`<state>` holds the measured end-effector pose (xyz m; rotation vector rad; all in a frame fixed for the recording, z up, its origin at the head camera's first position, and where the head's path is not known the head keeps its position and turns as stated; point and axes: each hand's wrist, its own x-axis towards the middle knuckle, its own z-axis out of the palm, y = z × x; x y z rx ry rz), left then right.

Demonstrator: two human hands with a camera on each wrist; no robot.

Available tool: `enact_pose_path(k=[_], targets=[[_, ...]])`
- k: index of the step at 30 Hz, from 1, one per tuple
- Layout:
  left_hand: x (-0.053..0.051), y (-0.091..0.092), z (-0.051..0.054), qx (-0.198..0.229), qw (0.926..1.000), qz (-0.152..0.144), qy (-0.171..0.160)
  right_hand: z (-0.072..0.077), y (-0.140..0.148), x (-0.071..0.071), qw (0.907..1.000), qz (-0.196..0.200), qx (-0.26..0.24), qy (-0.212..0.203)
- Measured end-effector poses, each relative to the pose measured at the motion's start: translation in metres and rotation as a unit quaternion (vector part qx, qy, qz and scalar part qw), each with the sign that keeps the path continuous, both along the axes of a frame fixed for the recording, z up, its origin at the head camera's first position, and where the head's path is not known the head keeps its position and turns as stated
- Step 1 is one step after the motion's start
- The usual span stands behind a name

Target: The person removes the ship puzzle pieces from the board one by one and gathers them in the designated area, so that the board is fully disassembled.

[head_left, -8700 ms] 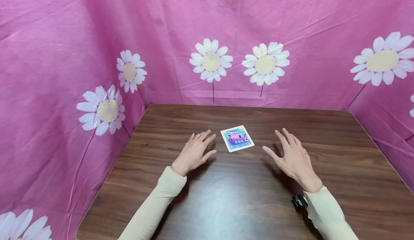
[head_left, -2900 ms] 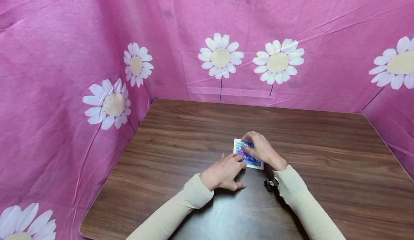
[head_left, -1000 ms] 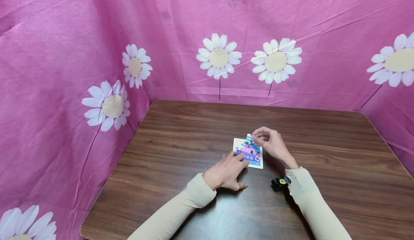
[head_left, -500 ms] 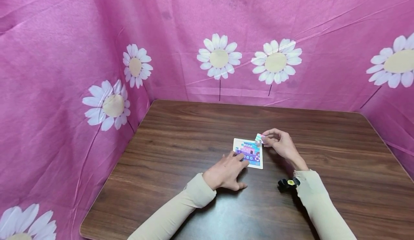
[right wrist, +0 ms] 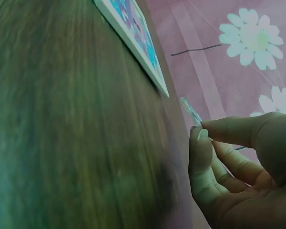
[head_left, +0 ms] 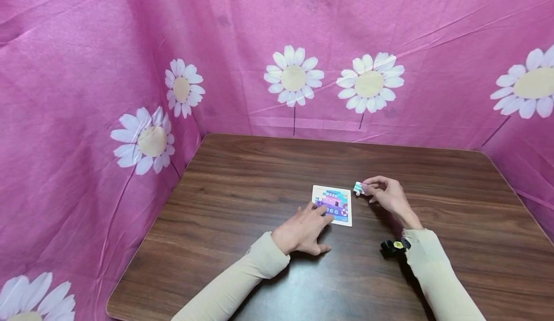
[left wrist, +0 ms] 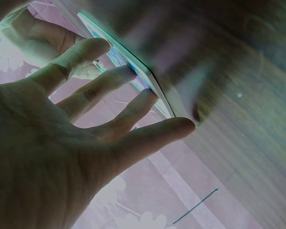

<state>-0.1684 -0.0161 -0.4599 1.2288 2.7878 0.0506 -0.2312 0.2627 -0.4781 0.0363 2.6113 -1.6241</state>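
A small square jigsaw puzzle (head_left: 342,200) with a white frame and a ship picture lies flat on the table. A pale patch shows at its far left corner. My left hand (head_left: 302,229) rests its extended fingertips on the near left part of the puzzle, hiding some of the picture. In the left wrist view the thumb lies apart from the fingers, by the edge of the puzzle board (left wrist: 155,86). Just right of the puzzle, my right hand (head_left: 388,198) pinches a puzzle piece (head_left: 358,188) between thumb and fingers. The piece (right wrist: 189,109) appears edge-on in the right wrist view.
The brown wooden table (head_left: 242,181) has rounded far corners. Pink cloth (head_left: 233,37) printed with white daisies hangs behind it and at both sides. A black device (head_left: 395,246) sits at the right wrist, near the cuff.
The right hand has drawn the puzzle piece off the puzzle's far edge and carried it to the right. The left hand has stayed on the puzzle over the last second.
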Motion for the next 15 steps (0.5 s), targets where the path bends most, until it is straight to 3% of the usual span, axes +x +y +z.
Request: enact_pose_path(k=[6, 15], targets=[[0.001, 0.0, 0.001, 0.002, 1.0, 0.002, -0.002, 0.0, 0.008, 0.001, 0.9991, -0.009, 0.039, -0.015], [0.001, 0.001, 0.001, 0.002, 1.0, 0.005, -0.003, -0.001, 0.015, 0.0, 0.9968, -0.013, 0.079, 0.0]])
